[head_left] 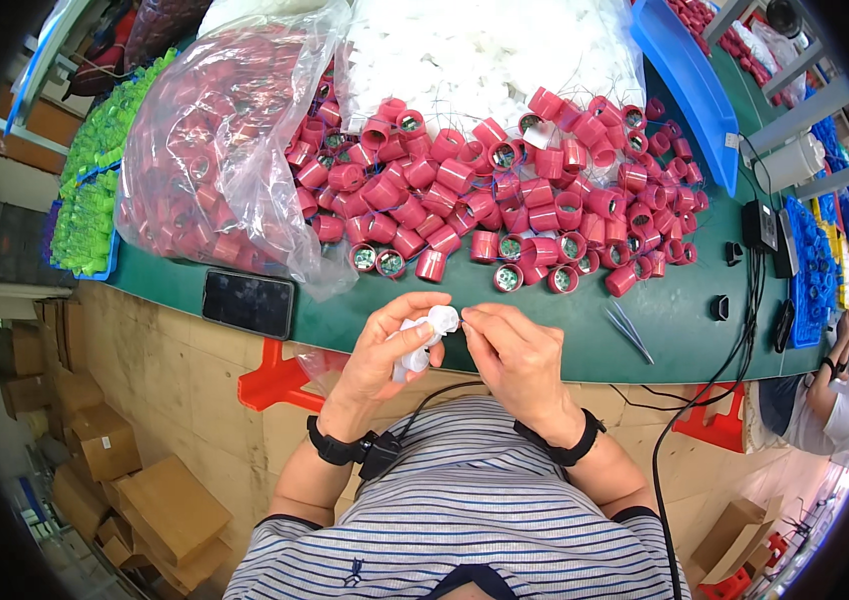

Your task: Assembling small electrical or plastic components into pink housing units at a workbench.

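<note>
My left hand is closed around several small white plastic pieces, held just off the near edge of the green table. Close beside them, my right hand is pinched at the side of the white pieces; whatever sits between its fingertips is too small to make out. Beyond both hands lies a wide heap of dark pink cylindrical housings, some showing green circuit boards inside and thin wires sticking out. Behind that heap spreads a pile of white parts.
On the green table lie a black phone, tweezers and a clear bag of pink housings. A blue tray leans at the right, near black cables. Cardboard boxes stand on the floor. Another person sits far right.
</note>
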### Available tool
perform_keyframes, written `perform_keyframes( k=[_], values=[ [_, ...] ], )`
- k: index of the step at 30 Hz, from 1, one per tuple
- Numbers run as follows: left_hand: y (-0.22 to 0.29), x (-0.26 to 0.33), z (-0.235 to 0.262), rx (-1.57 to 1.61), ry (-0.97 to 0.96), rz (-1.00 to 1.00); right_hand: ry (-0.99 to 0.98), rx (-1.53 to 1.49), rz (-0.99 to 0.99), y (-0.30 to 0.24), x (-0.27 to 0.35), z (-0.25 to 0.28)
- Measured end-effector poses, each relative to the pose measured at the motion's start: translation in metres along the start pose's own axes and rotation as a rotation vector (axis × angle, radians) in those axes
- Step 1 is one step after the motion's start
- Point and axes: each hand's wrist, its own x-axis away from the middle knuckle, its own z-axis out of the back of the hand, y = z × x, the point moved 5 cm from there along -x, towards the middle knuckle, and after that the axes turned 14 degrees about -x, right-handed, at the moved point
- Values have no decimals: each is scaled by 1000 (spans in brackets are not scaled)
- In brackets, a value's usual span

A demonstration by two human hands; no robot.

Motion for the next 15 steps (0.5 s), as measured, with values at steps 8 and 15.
perform_keyframes(
  k=[8, 15],
  values=[
    [-3, -1, 3, 55, -100, 23, -30, 12, -25, 2, 0, -4],
    [-6, -1, 6, 52, -104, 33, -20, 37, -2, 1, -2, -5]
  ],
)
